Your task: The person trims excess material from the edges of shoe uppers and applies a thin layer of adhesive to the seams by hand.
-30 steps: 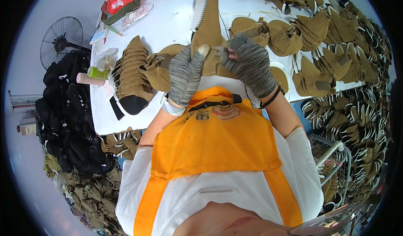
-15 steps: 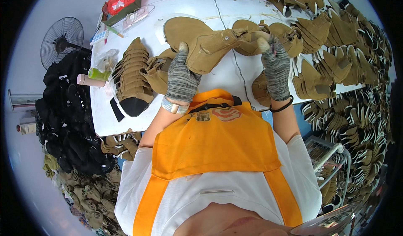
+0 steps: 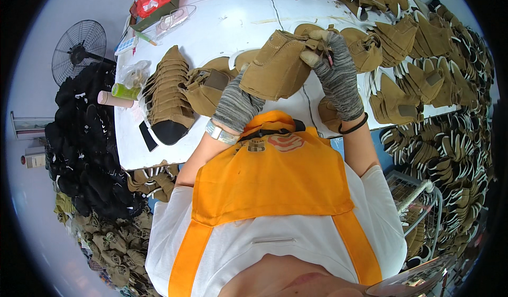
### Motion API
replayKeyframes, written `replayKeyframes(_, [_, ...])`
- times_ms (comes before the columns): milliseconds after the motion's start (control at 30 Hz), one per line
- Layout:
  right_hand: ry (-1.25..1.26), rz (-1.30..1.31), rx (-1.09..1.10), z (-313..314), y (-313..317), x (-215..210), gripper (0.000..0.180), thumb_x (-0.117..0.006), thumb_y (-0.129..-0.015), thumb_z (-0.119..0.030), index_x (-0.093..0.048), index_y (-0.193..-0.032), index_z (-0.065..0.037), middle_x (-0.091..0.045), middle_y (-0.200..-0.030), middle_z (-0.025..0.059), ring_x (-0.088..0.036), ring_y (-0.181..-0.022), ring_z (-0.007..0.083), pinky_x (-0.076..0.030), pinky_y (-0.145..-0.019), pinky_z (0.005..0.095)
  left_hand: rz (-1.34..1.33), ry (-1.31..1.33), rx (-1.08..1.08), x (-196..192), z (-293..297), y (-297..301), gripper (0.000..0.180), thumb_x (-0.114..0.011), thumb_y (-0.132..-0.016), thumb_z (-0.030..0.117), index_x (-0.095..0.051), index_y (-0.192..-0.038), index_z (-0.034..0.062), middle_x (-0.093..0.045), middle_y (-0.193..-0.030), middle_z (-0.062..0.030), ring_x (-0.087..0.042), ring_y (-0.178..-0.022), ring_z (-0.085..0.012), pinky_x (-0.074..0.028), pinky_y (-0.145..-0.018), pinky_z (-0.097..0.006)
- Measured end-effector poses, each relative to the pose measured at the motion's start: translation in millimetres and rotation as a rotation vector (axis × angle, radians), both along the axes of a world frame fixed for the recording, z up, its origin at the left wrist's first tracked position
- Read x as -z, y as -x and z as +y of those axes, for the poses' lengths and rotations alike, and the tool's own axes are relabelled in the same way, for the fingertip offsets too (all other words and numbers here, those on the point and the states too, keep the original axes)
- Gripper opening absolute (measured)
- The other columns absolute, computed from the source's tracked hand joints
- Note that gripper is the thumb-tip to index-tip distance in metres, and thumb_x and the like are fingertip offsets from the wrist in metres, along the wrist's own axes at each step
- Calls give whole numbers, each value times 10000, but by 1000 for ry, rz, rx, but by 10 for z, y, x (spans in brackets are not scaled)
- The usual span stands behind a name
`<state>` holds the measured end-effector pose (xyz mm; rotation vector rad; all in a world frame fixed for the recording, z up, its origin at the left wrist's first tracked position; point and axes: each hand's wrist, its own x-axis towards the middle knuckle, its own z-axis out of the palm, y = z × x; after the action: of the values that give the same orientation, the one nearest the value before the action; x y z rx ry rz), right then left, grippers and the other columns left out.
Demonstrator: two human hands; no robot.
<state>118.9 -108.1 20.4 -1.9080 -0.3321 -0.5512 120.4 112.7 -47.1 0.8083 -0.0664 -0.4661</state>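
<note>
Left hand (image 3: 236,105), in a grey knit glove, fingers closed around the lower left edge of a tan shoe upper (image 3: 277,69). Right hand (image 3: 338,77), likewise gloved, fingers (image 3: 313,58) pinched on the upper's top right corner. The upper is held between both hands, raised above the white worktop (image 3: 211,27). Just left of the left hand: a loose upper (image 3: 206,88) and a stack of uppers (image 3: 165,98). Right of the right hand: more uppers (image 3: 413,85) in rows. Well left, beyond the worktop edge: a fan (image 3: 79,48).
</note>
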Motion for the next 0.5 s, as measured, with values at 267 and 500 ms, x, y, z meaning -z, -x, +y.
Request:
replayKeyframes(267, [235,-43,91,-23,-6,-166,307,-727,-787,-248,-612,-929,-2,-579,-856,106,-553,-783,223,-482,-731,341,321,465,13,-462,-44,75,728,-453,-904,556,-327,-1368,9,-412,-1380,-159,-413,-1265,-266,-359,-1069,-388])
replayKeyframes(500, [-167,91,-9,35,71,-198,265,-697,-829,-260,-623,-939,-31,-644,-861,67,-601,-777,167,-497,-731,284,-6,299,82,-616,27,217,875,-597,-832,550,-262,-1373,-50,-403,-1368,-196,-433,-1257,-294,-369,-1069,-415])
